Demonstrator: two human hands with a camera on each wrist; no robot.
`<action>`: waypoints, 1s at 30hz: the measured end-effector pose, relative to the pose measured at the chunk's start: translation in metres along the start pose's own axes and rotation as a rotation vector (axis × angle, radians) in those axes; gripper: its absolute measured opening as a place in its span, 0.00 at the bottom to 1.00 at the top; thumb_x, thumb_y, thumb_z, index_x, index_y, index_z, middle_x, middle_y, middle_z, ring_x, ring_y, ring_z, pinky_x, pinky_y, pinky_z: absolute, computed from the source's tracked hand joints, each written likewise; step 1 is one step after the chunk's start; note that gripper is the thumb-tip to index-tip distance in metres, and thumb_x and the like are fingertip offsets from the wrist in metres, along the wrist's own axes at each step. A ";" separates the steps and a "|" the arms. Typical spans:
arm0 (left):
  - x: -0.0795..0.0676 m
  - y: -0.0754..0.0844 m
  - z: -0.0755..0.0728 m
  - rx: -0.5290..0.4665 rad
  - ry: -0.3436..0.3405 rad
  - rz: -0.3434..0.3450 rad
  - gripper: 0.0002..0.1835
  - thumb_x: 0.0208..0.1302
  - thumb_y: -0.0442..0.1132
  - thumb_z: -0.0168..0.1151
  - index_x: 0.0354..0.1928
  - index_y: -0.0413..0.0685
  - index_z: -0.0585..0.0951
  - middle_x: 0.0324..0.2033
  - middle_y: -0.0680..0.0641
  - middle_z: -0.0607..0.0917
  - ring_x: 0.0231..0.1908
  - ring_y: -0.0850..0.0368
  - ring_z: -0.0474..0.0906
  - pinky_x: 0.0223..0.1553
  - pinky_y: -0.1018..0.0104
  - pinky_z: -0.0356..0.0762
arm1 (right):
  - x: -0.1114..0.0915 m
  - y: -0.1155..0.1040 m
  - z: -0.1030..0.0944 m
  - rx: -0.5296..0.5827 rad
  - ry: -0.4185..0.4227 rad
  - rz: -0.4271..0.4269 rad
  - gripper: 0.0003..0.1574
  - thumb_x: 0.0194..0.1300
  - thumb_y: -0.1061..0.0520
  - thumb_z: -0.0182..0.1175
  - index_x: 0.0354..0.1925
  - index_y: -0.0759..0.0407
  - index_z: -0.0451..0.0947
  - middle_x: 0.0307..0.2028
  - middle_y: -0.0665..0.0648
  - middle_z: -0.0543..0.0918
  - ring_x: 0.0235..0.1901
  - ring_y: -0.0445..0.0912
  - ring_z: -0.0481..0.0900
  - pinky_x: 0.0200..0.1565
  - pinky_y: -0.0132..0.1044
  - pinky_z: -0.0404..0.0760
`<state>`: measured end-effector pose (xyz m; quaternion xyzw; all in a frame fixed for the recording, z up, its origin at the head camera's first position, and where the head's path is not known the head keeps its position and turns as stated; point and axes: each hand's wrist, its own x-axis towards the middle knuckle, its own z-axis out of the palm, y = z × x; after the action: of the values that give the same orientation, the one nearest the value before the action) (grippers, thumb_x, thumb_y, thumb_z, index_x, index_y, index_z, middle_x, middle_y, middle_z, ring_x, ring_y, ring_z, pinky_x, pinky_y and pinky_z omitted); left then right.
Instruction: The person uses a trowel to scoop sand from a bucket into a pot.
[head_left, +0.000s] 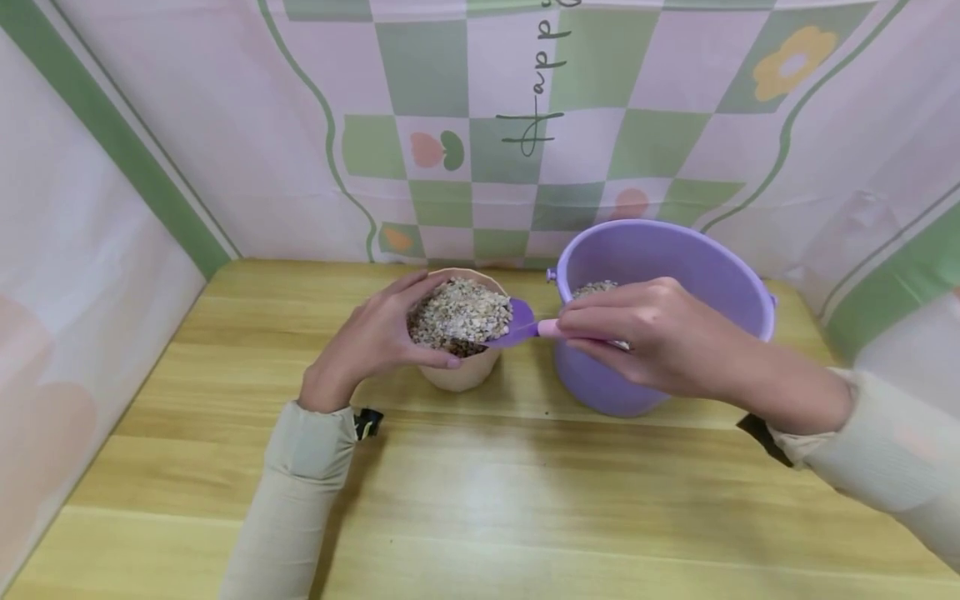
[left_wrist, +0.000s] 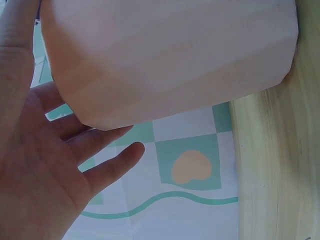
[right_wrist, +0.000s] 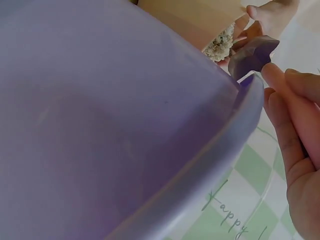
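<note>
A pale peach flowerpot [head_left: 460, 377] stands on the table, heaped with beige-grey grit [head_left: 468, 308]; darker grains show at its near side. My left hand [head_left: 378, 325] holds the pot around its left side near the rim, thumb in front and fingers behind. In the left wrist view, the pot's faceted wall [left_wrist: 175, 60] lies between thumb and fingers. My right hand [head_left: 652, 333] grips the pink handle [head_left: 550, 327] of a small trowel, whose purple blade [head_left: 519, 323] rests over the pot's right rim, its tip under or among the grit.
Close right of the pot stands a lavender bucket [head_left: 675, 242], with more grit [head_left: 595, 288] inside; my right forearm passes over its near rim. The wooden table [head_left: 480, 500] meets a checked cloth backdrop [head_left: 502, 150] behind, with cloth walls at both sides.
</note>
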<state>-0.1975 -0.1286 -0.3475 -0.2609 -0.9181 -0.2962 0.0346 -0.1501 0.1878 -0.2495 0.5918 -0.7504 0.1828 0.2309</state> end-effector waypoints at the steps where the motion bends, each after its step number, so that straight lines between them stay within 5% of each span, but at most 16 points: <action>1: 0.000 0.000 0.000 -0.001 0.000 0.001 0.62 0.35 0.74 0.75 0.75 0.59 0.65 0.73 0.42 0.63 0.67 0.39 0.65 0.62 0.40 0.69 | 0.000 0.000 0.001 0.002 0.000 0.004 0.18 0.77 0.52 0.52 0.44 0.58 0.87 0.39 0.51 0.89 0.36 0.41 0.86 0.32 0.36 0.84; 7: 0.000 0.000 -0.001 0.002 -0.002 0.003 0.62 0.35 0.73 0.76 0.75 0.58 0.65 0.73 0.41 0.64 0.68 0.39 0.65 0.62 0.41 0.69 | 0.003 0.002 0.008 -0.002 -0.005 0.001 0.24 0.78 0.50 0.47 0.42 0.61 0.87 0.37 0.53 0.88 0.34 0.44 0.86 0.31 0.38 0.84; 19: 0.000 0.000 0.000 -0.004 0.002 0.001 0.62 0.35 0.73 0.76 0.75 0.57 0.65 0.72 0.42 0.65 0.67 0.40 0.66 0.62 0.42 0.69 | 0.009 0.004 0.008 -0.030 -0.050 0.021 0.18 0.76 0.53 0.51 0.38 0.59 0.85 0.31 0.50 0.86 0.29 0.39 0.83 0.27 0.36 0.81; 25: -0.001 0.002 -0.001 -0.005 -0.001 -0.002 0.62 0.36 0.72 0.76 0.75 0.56 0.65 0.73 0.41 0.64 0.67 0.38 0.66 0.62 0.41 0.70 | 0.015 0.005 0.005 -0.043 -0.081 0.046 0.27 0.79 0.46 0.43 0.34 0.56 0.83 0.26 0.46 0.81 0.24 0.34 0.76 0.23 0.33 0.76; 30: -0.001 0.000 -0.001 -0.004 0.010 0.003 0.61 0.36 0.72 0.77 0.75 0.57 0.65 0.72 0.43 0.65 0.67 0.40 0.67 0.62 0.42 0.70 | 0.022 0.005 0.000 -0.046 -0.140 0.065 0.08 0.68 0.58 0.63 0.30 0.54 0.82 0.25 0.44 0.79 0.24 0.35 0.75 0.24 0.33 0.78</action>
<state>-0.1967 -0.1290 -0.3468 -0.2610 -0.9169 -0.2992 0.0391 -0.1595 0.1713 -0.2369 0.5728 -0.7876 0.1311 0.1855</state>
